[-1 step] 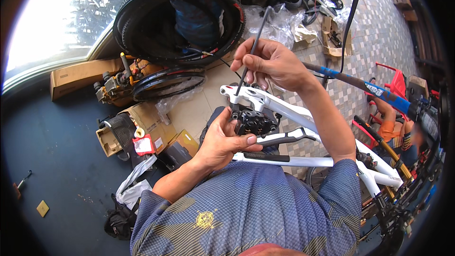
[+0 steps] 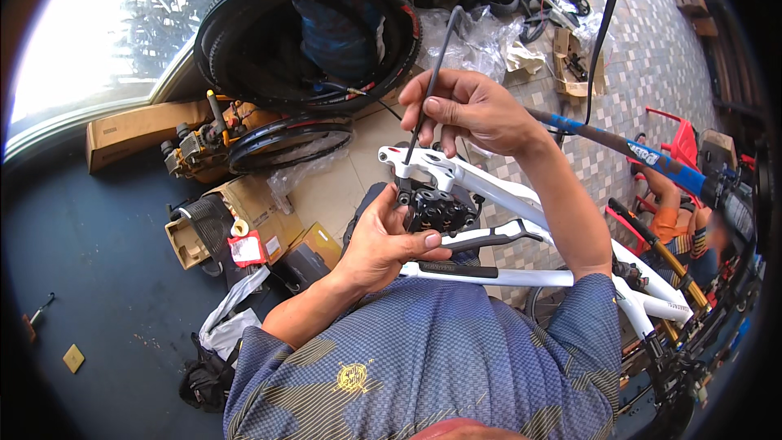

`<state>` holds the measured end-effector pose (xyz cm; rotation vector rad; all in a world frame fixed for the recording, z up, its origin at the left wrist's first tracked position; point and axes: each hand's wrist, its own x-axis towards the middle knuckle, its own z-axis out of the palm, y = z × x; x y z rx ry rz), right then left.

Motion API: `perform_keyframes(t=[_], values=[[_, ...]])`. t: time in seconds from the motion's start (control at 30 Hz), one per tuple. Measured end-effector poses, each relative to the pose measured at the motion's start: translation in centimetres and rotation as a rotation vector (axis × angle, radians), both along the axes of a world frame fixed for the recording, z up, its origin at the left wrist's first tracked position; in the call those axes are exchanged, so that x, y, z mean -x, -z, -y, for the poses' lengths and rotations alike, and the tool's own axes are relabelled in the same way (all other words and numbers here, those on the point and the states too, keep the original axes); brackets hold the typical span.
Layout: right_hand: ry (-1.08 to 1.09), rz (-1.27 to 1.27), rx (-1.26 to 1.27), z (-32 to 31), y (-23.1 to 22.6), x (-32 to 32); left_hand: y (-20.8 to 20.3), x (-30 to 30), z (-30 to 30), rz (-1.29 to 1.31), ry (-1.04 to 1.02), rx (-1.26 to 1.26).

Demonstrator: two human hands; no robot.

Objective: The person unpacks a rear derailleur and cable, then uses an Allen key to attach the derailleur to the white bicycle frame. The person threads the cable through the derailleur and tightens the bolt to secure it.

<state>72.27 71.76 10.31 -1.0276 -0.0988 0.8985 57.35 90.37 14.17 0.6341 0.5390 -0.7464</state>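
Observation:
My right hand (image 2: 476, 110) pinches a long dark hex key (image 2: 441, 61) between thumb and fingers. The key stands slightly tilted, with its bent end at the top. Its lower tip meets the end of a white bicycle frame (image 2: 481, 182), beside a small hole. Below that spot my left hand (image 2: 383, 244) is closed around a black brake caliper (image 2: 440, 210), thumb along the near side and fingers partly hidden behind it. The caliper sits against the underside of the white tube. Another white frame tube (image 2: 529, 278) with a black pad runs just in front of my shirt.
Stacked bicycle tyres (image 2: 309, 33) lie at the far left, above loose rims (image 2: 289, 143). An opened cardboard box (image 2: 191, 240) stands on the left. A blue tube (image 2: 635, 151) crosses at the right, near a seated person (image 2: 672, 220). Clear plastic wrapping (image 2: 472, 45) lies ahead.
The hex key has turned a little in my right hand, and its bent top end now points to the right. My left hand and the frame stay where they were.

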Motion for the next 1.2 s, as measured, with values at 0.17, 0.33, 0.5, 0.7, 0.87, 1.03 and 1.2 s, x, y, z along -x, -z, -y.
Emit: perform_keyframes(t=[0.17, 0.33, 0.5, 0.7, 0.87, 1.03, 1.2], values=[[-0.007, 0.081, 0.073, 0.0, 0.1, 0.0, 0.2, -0.5, 0.0, 0.012, 0.013, -0.014], [0.013, 0.132, 0.105, 0.0, -0.8, 0.1, 0.2, -0.4, 0.0, 0.027, 0.031, -0.029], [0.151, 0.219, 0.164, 2.6, -2.4, 0.2, 0.1, -0.1, 0.0, 0.034, 0.021, -0.034], [0.142, 0.085, 0.170, 4.8, -2.6, 2.3, -0.4, -0.2, 0.3, 0.082, 0.032, -0.071], [0.130, 0.087, 0.153, 5.0, -1.7, 2.9, -0.2, -0.1, 0.2, 0.119, 0.006, -0.037], [0.141, 0.108, 0.127, 4.8, -1.6, 3.0, 0.0, 0.4, 0.2, 0.101, -0.040, -0.046], [0.094, 0.076, 0.080, 4.6, -0.8, 2.5, -0.3, 0.5, 0.6, 0.096, -0.062, -0.054]])
